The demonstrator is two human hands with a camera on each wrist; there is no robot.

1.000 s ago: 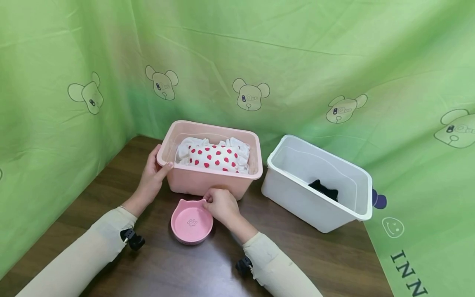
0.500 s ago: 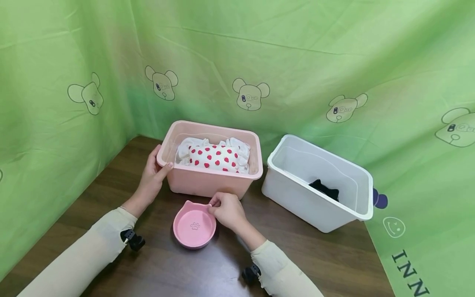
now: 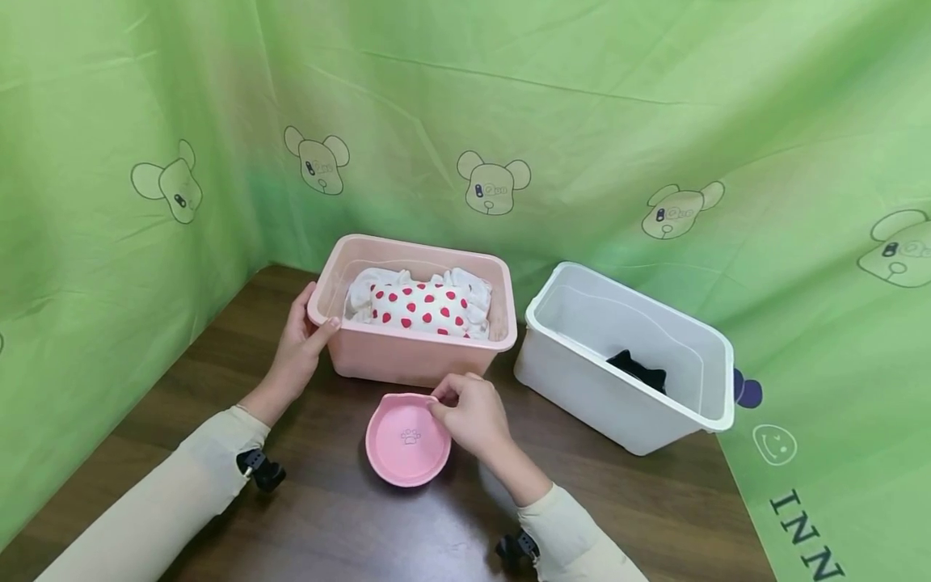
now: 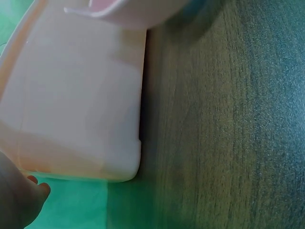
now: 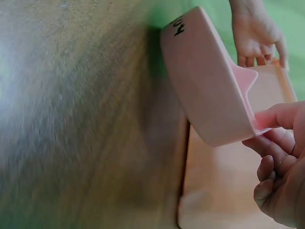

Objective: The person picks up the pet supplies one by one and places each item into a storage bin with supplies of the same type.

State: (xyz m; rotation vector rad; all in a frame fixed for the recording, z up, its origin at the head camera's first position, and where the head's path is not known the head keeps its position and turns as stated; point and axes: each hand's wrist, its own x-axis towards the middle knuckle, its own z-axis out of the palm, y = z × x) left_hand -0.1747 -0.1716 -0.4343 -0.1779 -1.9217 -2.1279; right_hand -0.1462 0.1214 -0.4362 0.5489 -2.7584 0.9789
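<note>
Between thumb and fingers, my right hand pinches one ear of a pink cat-eared pet bowl with a paw print inside. In the right wrist view the bowl is tilted, with its base raised off the table and dark lettering on its side. My left hand grips the near left corner of a pink plastic bin, thumb over the rim and fingers along its side. Inside that bin lies a white ruffled cloth item with red strawberries. The bowl is just in front of the bin.
A white plastic bin stands at an angle to the right, with a black cat-eared object partly hidden in it. Green printed curtains hang behind and beside the dark wooden table.
My right hand has moved right, carrying the bowl along, and the bowl has become more tilted. The left hand keeps its place on the pink bin.
</note>
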